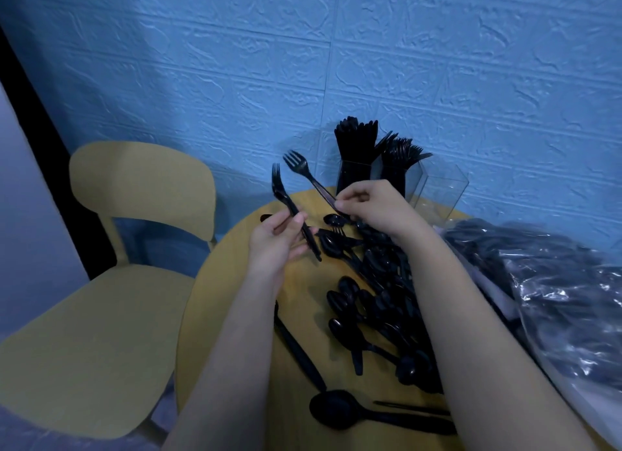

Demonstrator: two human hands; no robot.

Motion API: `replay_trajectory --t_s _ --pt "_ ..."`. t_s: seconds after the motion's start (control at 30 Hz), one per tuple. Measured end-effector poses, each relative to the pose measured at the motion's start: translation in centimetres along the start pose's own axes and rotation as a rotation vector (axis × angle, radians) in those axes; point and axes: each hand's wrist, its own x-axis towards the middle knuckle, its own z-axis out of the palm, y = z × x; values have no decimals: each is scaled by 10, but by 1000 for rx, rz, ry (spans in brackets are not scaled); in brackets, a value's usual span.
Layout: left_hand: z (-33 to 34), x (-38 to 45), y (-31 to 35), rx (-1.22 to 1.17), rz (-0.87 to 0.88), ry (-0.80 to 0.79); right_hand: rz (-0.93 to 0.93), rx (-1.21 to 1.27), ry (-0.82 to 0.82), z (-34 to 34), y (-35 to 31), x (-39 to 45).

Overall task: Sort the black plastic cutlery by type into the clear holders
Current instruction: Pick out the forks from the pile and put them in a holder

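My left hand (pixel 274 243) grips a black plastic fork (pixel 281 195) by its handle, tines up. My right hand (pixel 373 203) pinches the handle end of a second black fork (pixel 303 169), tines pointing up and left. A pile of black spoons and other cutlery (pixel 373 302) lies on the round wooden table (pixel 235 265) under and between my forearms. At the table's back stand clear holders: one (pixel 355 173) packed with knives, one (pixel 399 171) with forks, and an empty one (pixel 441 193) at the right.
A yellow chair (pixel 111 248) stands left of the table. A clear plastic bag of black cutlery (pixel 552 289) lies at the right. A large black spoon (pixel 340 410) lies near the front edge. A blue textured wall is right behind the holders.
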Motion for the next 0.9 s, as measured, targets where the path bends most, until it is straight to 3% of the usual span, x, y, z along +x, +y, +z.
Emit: replay_trajectory --t_s 0.07,0.2,0.33,0.53,0.63,0.73,0.9 --pt "6 -1 -2 -14 -16 -48 14 94 70 11 -3 -12" --pt "12 1 -5 -49 -40 -63 -130 -180 217 36 -11 -28" --pt "12 3 -6 -80 -33 -42 -218 -361 171 40 -10 -32" --pt "13 2 -9 -43 -1 -46 -227 -359 94 38 -1 -29" --pt "10 3 -8 -73 -6 -33 -143 -288 131 27 8 -25" --pt "9 1 -7 -80 -11 -24 -22 -561 238 12 27 -15" --pt "8 3 -9 -69 -15 -15 125 -673 22 15 37 -7"
